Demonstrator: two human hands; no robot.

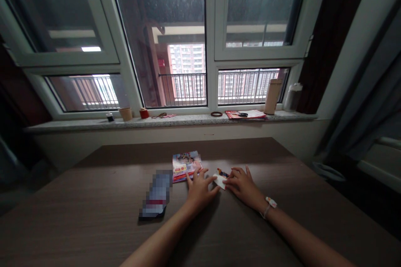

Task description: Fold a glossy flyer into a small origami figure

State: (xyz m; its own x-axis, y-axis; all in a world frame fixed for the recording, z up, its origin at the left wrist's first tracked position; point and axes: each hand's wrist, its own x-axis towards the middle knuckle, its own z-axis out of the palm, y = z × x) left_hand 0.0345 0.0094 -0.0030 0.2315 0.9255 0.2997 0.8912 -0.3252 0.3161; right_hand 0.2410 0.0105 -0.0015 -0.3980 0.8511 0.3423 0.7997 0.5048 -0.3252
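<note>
A small folded piece of paper (220, 180), white on top with a dark and colourful printed part at its far edge, is between my two hands over the wooden table. My left hand (200, 188) has its index fingertip and thumb at the paper's left side, its other fingers spread near the booklets. From the right, my right hand (242, 184) pinches the paper between thumb and fingers; a bracelet (270, 203) circles that wrist. Just beyond my left hand lies a stack of colourful printed booklets (187, 162). How the paper is folded underneath is hidden.
Left of the booklets is a pixelated, dark-edged object (156, 195) on the table (94, 200). The windowsill (188, 121) beyond holds a paper cup (125, 114), a red jar (144, 113), scissors (242, 114) on printed sheets, and a tan bottle (272, 96).
</note>
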